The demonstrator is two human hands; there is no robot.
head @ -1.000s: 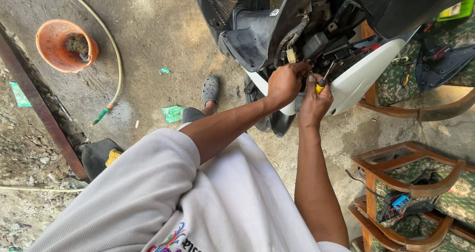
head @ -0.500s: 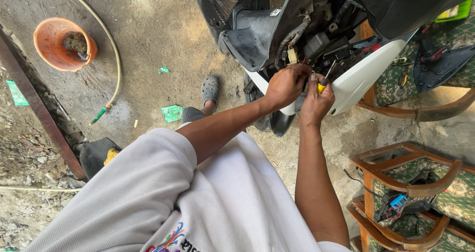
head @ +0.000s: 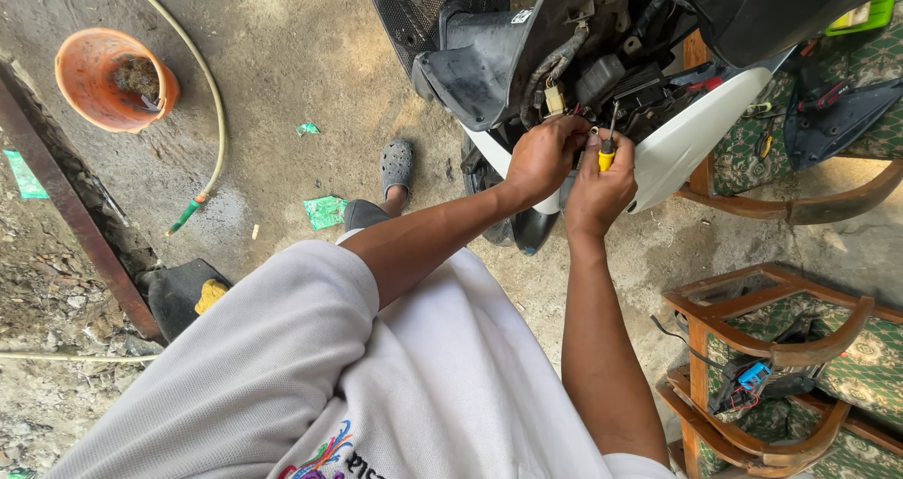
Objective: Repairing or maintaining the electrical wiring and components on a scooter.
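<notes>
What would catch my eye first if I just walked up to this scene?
Probably the two hands at upper centre: the right hand grips a yellow-handled screwdriver, and the left hand rests beside it, both at the opened scooter with its wiring exposed. Next, the orange bucket at upper left on the concrete floor.
</notes>
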